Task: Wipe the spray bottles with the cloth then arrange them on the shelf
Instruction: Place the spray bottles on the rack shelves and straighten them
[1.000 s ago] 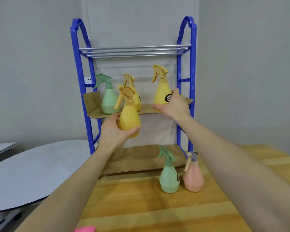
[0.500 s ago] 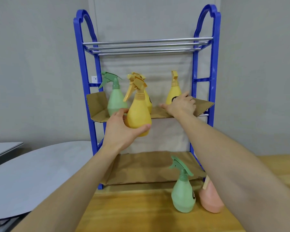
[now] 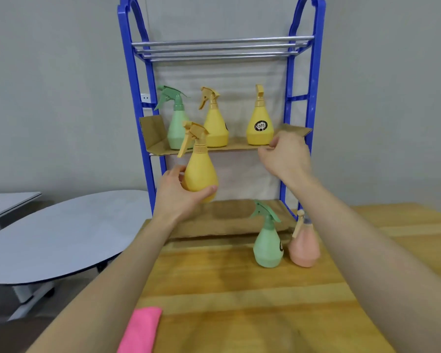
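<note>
Three on the middle tier (image 3: pixel 239 147): green bottle (image 3: pixel 177 128) left, plain yellow bottle (image 3: pixel 215 126) centre, labelled yellow bottle (image 3: pixel 260 126) right, all upright.
Held bottle (image 3: pixel 200 171): upright, trigger pointing left, nearer than the tier and below its front edge.
Left hand (image 3: pixel 178 197): fingers wrapped round the held bottle's belly.
Likely slot: up and right of the held bottle, between the centre and labelled ones.
Right hand (image 3: pixel 284 156): fingers loosely bent, holding nothing, just right of the labelled yellow bottle.
Table (image 3: pixel 239 289): green table bottle (image 3: pixel 267 247) and pink bottle (image 3: pixel 304 248) far right; cloth (image 3: pixel 140 329) near left.

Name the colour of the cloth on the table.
The cloth is pink; head view.
</note>
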Tool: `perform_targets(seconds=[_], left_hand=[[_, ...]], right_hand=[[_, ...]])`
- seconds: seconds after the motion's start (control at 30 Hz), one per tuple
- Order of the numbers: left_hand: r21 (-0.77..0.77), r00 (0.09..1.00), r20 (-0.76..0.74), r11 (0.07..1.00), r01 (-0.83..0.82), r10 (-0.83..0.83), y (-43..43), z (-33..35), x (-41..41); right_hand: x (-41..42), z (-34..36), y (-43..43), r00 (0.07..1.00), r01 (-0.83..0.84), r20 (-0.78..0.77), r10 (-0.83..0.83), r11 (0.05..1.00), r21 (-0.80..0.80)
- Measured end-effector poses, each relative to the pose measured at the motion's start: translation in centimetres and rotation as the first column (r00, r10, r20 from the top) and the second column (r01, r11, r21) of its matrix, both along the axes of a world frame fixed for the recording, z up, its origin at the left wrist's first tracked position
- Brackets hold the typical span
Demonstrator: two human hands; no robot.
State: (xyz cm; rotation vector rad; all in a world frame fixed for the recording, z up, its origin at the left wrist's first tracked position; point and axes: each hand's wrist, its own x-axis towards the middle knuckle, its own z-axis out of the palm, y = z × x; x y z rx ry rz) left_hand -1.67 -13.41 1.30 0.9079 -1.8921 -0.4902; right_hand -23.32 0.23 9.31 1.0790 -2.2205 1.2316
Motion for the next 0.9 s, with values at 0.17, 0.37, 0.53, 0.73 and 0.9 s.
perform_targets(seconds=[0.17,0.37,0.53,0.73,0.9], left_hand=[[0.109,0.999,0.043,0.994,-0.005,0.000,1.4,-5.6,1.2],[0.288,0.994,0.107,0.958,-0.018,-0.013,2.6,-11.8,2.1],[0.356,0.972,0.226,0.934,-0.026,-0.059,2.9,-15.9,3.0],[0.398,0.958,0.275,0.916,-0.038,-0.080,2.6,-17.9,3.7],[0.399,0.946,0.309,0.916,-0.039,-0.094,2.0,-18.3,3.8]], right_hand=[[4.0,-11.4,4.9,0.993,-0.067,0.103,0.064,0.997,0.025],[4.4,-24.1,5.0,0.965,-0.048,0.262,-0.018,0.969,0.242],[2.6,-26.8,4.0,0.932,-0.058,0.357,-0.059,0.950,0.306],[0.0,-26.6,1.9,0.935,-0.027,0.345,-0.080,0.955,0.295],[-0.1,-26.0,1.4,0.953,0.009,0.281,-0.113,0.938,0.347]])
